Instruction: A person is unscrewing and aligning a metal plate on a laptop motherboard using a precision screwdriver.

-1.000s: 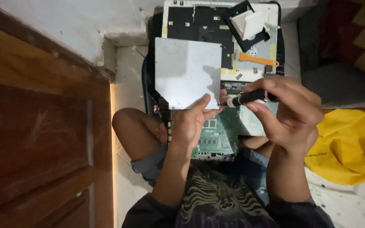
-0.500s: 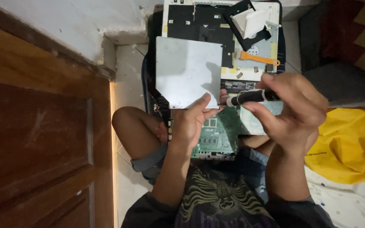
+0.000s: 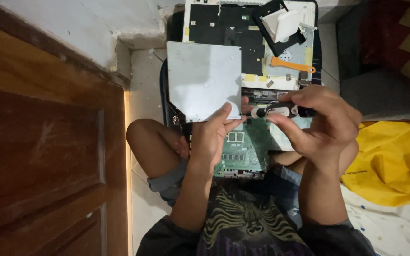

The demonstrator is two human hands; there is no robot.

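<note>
Head view, looking down at lap. Seated on floor (image 3: 143, 80), knees apart, green board (image 3: 245, 151) lying on lap between both hands.

Left hand (image 3: 212, 137): fingers together, thumb and index tips pinching lower right corner of grey plate (image 3: 204, 80). Plate flat, resting partly over laptop base (image 3: 250, 42), reaching up-left away from left hand. Contact looks like light grip at corner only; cannot tell how firm.

Right hand (image 3: 321, 125): fingers curled, clamped on driver (image 3: 278, 111), a black-and-white handle. Long axis of driver approx. horizontal in picture, tip end pointing left toward left-hand fingertips and plate corner. Tip itself too small to see clearly, partly hidden; cannot tell if touching board or plate.

Key relation: driver tip, plate corner and left fingertips meet almost at one spot, just above top edge of board. Hands near each other there, not touching as far as visible. Right hand nearer to driver and base; left hand nearer to plate.

Containers: laptop base open like shallow tray, w/ black film sheets, orange pry tool (image 3: 293, 64) lying on it at right, white folded piece (image 3: 285, 23) on black frame at top.

Around: wood door (image 3: 39, 151) at left, yellow bag (image 3: 390, 166) at right on sheet.
</note>
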